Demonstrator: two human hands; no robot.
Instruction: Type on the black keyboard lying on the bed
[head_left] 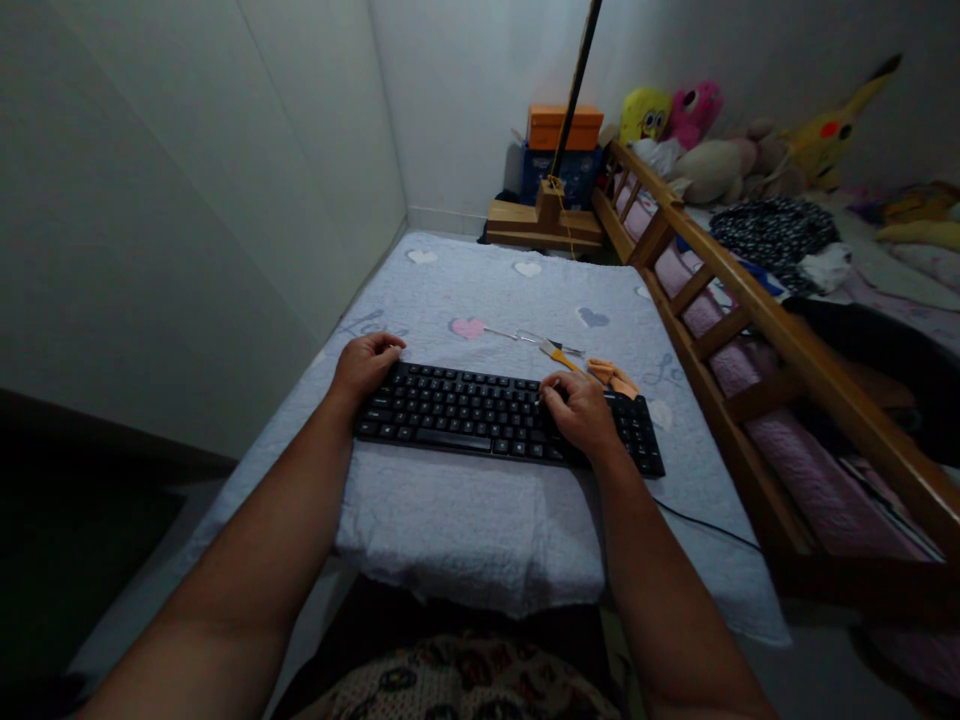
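A black keyboard (454,410) lies flat on the cloth-covered table, its cable running off to the right. At the keyboard's upper left corner is my left hand (366,366), fingers curled and closed against that corner. Over the right part of the keys, my right hand (579,408) has its fingers pinched together, low on the keys; whatever sits between the fingertips is too small to make out. Just behind the keyboard are a yellow-handled brush (556,354), a thin metal tool (501,333) and a folded orange cloth (613,377).
A pale heart-patterned cloth (465,520) covers the table. Along the right runs a wooden bed rail (720,290), with plush toys (694,112) and clothes beyond. Behind the table stand a wooden base with a pole (550,205) and an orange box (564,128). A pale wall panel (225,200) rises on the left.
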